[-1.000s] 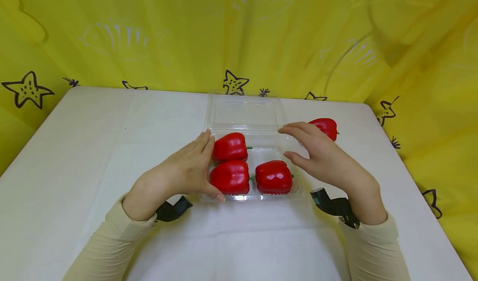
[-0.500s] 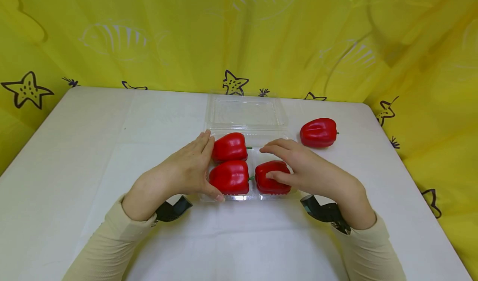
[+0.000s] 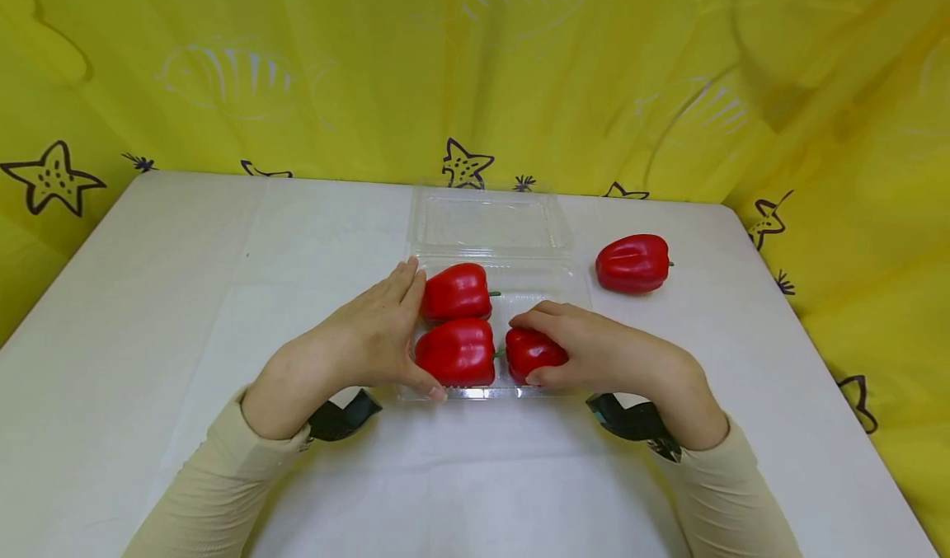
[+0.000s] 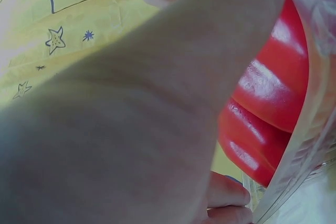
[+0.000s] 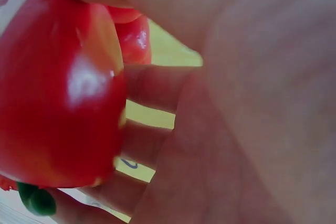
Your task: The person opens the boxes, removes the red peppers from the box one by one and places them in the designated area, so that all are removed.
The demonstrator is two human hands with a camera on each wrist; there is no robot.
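Note:
A clear plastic clamshell box (image 3: 530,278) stands on the table with its lid (image 3: 486,222) folded back. My left hand (image 3: 371,331) rests along the box's left side, fingers straight, thumb at the front rim. Inside on the left lie two red bell peppers, a rear one (image 3: 460,292) and a front one (image 3: 454,354). My right hand (image 3: 604,348) grips a third bell pepper (image 3: 524,355) in the front right part, thumb in front and fingers behind. The right wrist view shows this pepper's glossy side and green stem (image 5: 38,200) close up.
Another red bell pepper (image 3: 633,264) lies on the white table (image 3: 475,484) to the right, outside the box. A yellow curtain (image 3: 356,72) with sea-creature drawings stands behind the table and along its sides.
My right hand has moved left and down from above the box's right edge and closed around the front right pepper. The left hand has stayed in place.

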